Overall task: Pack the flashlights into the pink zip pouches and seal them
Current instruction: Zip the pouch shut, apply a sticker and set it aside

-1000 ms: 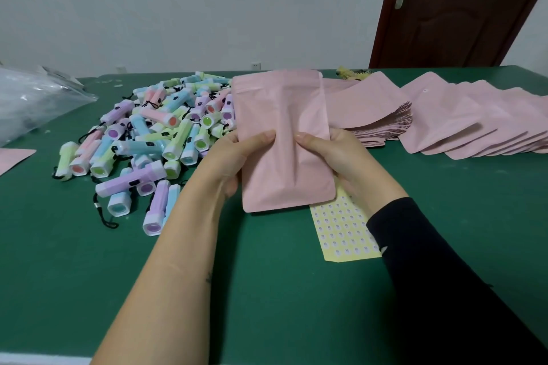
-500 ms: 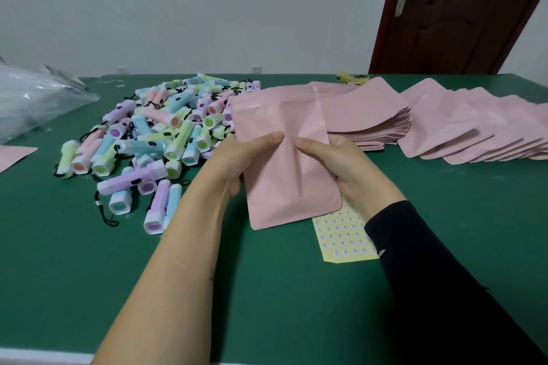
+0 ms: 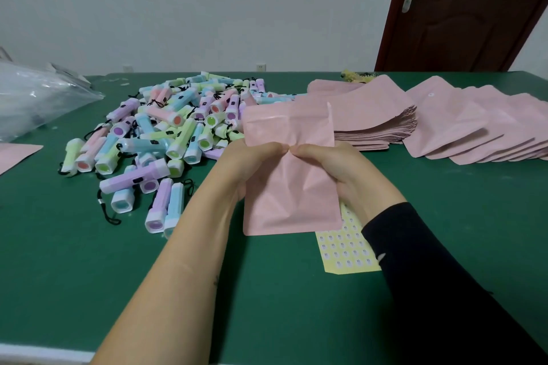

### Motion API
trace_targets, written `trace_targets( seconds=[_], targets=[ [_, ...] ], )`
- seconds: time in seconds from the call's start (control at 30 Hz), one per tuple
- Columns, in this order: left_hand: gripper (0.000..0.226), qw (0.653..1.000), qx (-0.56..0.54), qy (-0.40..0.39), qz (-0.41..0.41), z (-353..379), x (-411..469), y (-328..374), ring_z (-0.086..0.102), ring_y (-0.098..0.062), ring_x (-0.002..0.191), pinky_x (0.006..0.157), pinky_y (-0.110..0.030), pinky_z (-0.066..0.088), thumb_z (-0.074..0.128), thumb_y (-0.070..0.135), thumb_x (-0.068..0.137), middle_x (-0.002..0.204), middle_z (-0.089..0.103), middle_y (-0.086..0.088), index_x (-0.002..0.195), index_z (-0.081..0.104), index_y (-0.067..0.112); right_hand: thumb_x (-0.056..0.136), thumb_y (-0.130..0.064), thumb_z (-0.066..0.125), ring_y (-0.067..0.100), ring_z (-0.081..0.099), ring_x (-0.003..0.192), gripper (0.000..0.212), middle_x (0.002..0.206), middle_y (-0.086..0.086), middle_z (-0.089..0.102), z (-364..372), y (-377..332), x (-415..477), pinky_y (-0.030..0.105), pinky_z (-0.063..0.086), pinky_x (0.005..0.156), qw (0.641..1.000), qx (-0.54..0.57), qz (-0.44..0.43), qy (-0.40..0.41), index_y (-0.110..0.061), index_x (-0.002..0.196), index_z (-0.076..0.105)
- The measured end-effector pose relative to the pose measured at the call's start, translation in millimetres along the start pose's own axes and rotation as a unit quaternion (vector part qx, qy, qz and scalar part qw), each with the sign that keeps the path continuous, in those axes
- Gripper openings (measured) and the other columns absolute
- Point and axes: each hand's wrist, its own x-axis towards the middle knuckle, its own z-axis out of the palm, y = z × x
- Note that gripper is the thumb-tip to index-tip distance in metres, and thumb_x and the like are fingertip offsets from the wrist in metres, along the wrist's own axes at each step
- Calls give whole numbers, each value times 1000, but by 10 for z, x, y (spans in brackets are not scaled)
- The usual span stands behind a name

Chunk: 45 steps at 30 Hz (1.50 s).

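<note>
I hold one pink zip pouch (image 3: pixel 289 195) upright above the green table (image 3: pixel 89 290). My left hand (image 3: pixel 246 166) and my right hand (image 3: pixel 335 169) both pinch its front wall near the middle, thumbs almost touching, and the pouch is creased between them. Its top edge is bent and stands slightly parted. A heap of pastel flashlights (image 3: pixel 166 133) with black wrist cords lies to the left of the pouch. A stack of flat pink pouches (image 3: pixel 370 115) sits behind my right hand.
A fanned row of more pink pouches (image 3: pixel 474 127) covers the right side of the table. A yellow sticker sheet (image 3: pixel 347 249) lies under my right wrist. A clear plastic bag (image 3: pixel 32 100) sits far left beside another pink pouch (image 3: pixel 14 154). A brown door (image 3: pixel 462 8) stands behind.
My thumbs have slid together to the middle of the pouch and pinched it, so its front has crumpled and its top has bent and parted. The pouch has dropped slightly toward me.
</note>
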Motion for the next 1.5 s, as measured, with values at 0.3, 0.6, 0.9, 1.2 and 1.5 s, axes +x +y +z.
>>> trace_targets(
  seconds=[0.3,0.6,0.9,1.2,1.5],
  targets=[
    [24,999,-5,39,37,13,9,-16,74,-23,82,77,-35,58,83,13,72,88,77,-2,94,73,15,70,-3,82,29,74,80,28,87,11,76,68,-35,-2,49,58,83,999,4,-9,51,-5,96,71],
    [26,998,-7,48,50,-45,15,-3,74,-18,80,75,-33,57,84,20,73,88,77,3,96,73,19,74,-14,82,26,74,82,25,89,8,76,114,-44,-47,45,58,84,999,4,-27,16,-8,97,74],
    [28,996,-16,50,77,-10,-13,20,75,-24,81,78,-38,59,85,8,68,88,77,-3,93,73,14,71,-10,84,25,74,81,27,87,8,76,73,-57,-8,44,58,85,999,-33,-23,32,-6,96,73],
    [26,989,-105,60,90,41,-60,51,73,-29,76,72,-38,60,79,1,70,87,76,-13,93,72,9,59,-23,86,30,74,82,47,89,10,76,153,-74,-71,52,57,86,1000,17,5,17,-7,100,71],
    [27,987,-103,80,94,-78,-41,114,74,-19,73,61,-26,56,82,3,71,85,77,-4,94,72,11,66,-18,84,29,72,85,33,90,8,76,149,-91,-72,48,55,90,995,-90,-6,32,-8,96,74]
  ],
)
